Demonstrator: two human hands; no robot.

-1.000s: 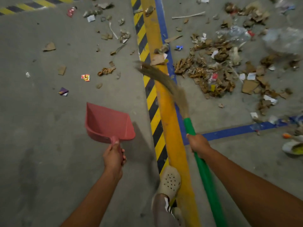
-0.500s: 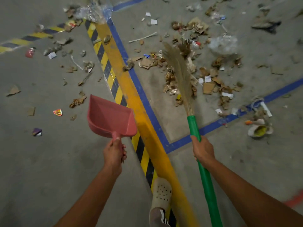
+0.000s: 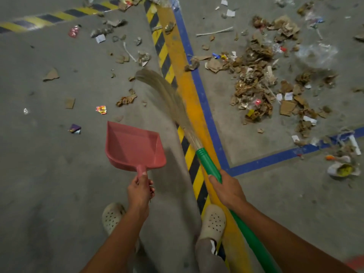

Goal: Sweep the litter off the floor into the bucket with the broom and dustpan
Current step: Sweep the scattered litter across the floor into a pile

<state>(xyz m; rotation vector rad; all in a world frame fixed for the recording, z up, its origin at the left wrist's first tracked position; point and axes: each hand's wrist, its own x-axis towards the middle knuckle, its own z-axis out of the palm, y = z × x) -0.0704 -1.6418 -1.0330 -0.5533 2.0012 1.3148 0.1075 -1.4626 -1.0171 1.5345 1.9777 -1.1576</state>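
Note:
My left hand grips the handle of a red dustpan, held above the grey floor with its mouth pointing away from me. My right hand grips the green handle of a broom. Its straw bristles reach up and left across the striped line, tips near loose scraps on the left side. A large heap of cardboard and paper litter lies to the right of the blue line. Scattered scraps and wrappers lie on the left. No bucket is in view.
A yellow band with black-yellow stripes and a blue line run up the floor between the two litter areas. My feet in pale clogs stand at the bottom. A crushed cup lies at the right.
The broom head has swung left, from the heap on the right across the striped line to the left side. The view has shifted with it. Both hands keep their grips.

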